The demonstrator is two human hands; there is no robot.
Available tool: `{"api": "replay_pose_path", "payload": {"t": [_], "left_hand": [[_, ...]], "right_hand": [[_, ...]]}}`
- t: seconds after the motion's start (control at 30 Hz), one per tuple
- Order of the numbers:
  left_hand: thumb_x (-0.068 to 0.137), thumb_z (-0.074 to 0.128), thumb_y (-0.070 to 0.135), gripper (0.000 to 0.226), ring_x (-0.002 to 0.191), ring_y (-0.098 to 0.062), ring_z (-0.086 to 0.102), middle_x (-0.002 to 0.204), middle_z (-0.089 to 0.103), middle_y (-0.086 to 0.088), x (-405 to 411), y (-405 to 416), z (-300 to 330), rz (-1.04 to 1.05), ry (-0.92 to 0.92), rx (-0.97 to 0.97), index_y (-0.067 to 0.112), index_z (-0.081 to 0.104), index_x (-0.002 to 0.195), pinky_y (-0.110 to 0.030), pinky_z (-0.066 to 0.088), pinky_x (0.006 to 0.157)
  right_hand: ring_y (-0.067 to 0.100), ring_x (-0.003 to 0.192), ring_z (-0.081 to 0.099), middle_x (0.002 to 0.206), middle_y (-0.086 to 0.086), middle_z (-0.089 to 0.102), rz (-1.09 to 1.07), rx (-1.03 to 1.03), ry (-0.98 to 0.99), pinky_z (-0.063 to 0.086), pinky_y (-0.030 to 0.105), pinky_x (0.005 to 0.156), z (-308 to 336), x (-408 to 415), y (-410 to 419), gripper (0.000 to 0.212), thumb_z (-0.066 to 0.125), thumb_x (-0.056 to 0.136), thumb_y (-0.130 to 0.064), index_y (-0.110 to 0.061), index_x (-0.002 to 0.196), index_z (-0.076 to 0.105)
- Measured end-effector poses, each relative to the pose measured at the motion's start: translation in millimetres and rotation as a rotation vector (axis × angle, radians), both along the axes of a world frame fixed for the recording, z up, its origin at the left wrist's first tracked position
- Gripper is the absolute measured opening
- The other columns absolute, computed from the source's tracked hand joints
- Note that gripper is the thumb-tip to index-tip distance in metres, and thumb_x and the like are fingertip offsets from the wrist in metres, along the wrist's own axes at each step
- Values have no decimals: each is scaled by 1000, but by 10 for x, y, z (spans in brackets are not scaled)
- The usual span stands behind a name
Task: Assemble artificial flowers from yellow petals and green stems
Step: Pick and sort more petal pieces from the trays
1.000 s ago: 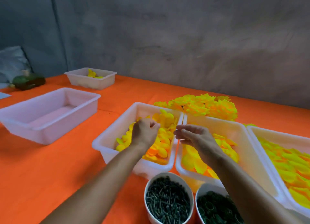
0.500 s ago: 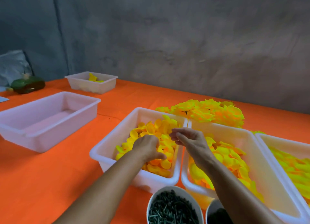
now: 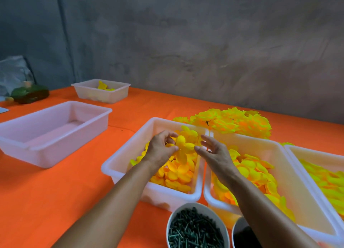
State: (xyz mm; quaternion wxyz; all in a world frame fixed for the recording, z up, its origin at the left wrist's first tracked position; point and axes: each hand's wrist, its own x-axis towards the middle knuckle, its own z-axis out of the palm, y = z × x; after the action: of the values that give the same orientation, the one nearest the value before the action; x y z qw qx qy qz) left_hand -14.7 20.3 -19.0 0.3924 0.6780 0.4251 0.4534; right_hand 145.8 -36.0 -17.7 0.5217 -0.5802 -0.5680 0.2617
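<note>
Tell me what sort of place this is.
Probably a small craft workshop for piecework: white bins of loose yellow petals, a bowl of green stems and a heap of finished flowers on an orange-covered table by a bare wall.

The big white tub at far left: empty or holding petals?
Empty. The big white tub shows only its bare pale floor, no petals inside.

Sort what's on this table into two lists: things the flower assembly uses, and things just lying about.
In use:
left hand pinching a yellow petal piece
right hand, fingers spread
petal bin
second petal bin
third petal bin
cup of green stems
finished flowers

Lying about:
empty white bin
small far bin
dark green object
</note>
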Motion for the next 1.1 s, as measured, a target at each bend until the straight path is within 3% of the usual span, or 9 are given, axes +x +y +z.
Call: {"api": "replay_pose_path", "payload": {"t": [0.07, 0.13, 0.27, 0.43, 0.57, 0.73, 0.83, 1.0, 1.1], "left_hand": [[79, 61, -11, 34, 77, -17, 51, 88, 56, -9, -19, -18, 14, -56, -99, -21, 7, 62, 108, -31, 47, 69], [80, 58, -12, 34, 76, -15, 52, 90, 58, -9, -18, -30, 16, -106, -124, -17, 10, 62, 105, -27, 46, 68], [80, 58, -13, 34, 75, -11, 54, 88, 60, -4, 12, -40, 1, -162, -116, -7, 16, 63, 98, -30, 49, 71], [80, 60, -12, 31, 82, -13, 58, 91, 63, -8, 11, -9, -13, -151, -160, 3, 14, 64, 96, -28, 52, 72], [78, 63, -13, 31, 78, -10, 58, 86, 62, -6, 15, -6, -29, -151, -169, -7, 13, 63, 94, -19, 52, 66], [77, 71, -2, 24, 74, -17, 58, 80, 62, -5, 23, 17, -59, -95, -115, -25, 12, 64, 96, -38, 56, 70], [78, 73, 6, 21, 67, -20, 56, 77, 62, -9, 20, 12, -61, -78, -51, 4, 12, 65, 96, -41, 55, 66], [86, 64, 4, 18, 63, -18, 62, 82, 63, -8, 36, -16, -32, -98, -54, -18, 12, 63, 102, -34, 55, 61], [92, 55, 7, 14, 51, -9, 60, 72, 62, -1, 56, -23, 13, -138, -144, -117, 9, 61, 105, -28, 54, 53]], "right_hand": [[13, 115, 55, 126, 3, 56, 54, -13, 74, 48, 18, 88, -3, 5, -11, 49, 63, 88, -13, -7, 134, 49], [12, 101, 61, 112, 5, 65, 92, -5, 119, 49, 10, 75, 15, 0, -25, 33, 62, 89, -11, -5, 121, 59], [6, 76, 60, 82, 1, 67, 198, -28, 80, 48, 14, 68, 50, 6, -60, 6, 63, 88, -12, -10, 90, 69], [4, 77, 54, 85, -2, 61, 243, -79, -135, 43, 16, 69, 24, 10, -55, 16, 61, 91, -20, -10, 101, 68], [12, 77, 51, 80, 6, 58, 196, -65, -54, 41, 27, 72, 20, -4, -35, 6, 62, 89, -10, -8, 90, 68], [11, 70, 48, 73, 5, 54, 175, -68, -80, 39, 24, 64, 14, -1, -28, 12, 64, 88, -11, -17, 77, 65], [9, 65, 45, 68, 2, 51, 169, -55, -79, 36, 23, 59, 8, 11, -21, 15, 66, 86, -11, -18, 73, 64], [10, 59, 42, 60, 0, 50, 122, -35, -118, 35, 27, 56, -26, 6, 12, 24, 78, 74, -10, -19, 61, 60], [11, 58, 42, 58, -1, 51, 94, -29, -158, 35, 28, 57, -51, 1, 33, 27, 83, 68, -11, -20, 57, 59]]}}
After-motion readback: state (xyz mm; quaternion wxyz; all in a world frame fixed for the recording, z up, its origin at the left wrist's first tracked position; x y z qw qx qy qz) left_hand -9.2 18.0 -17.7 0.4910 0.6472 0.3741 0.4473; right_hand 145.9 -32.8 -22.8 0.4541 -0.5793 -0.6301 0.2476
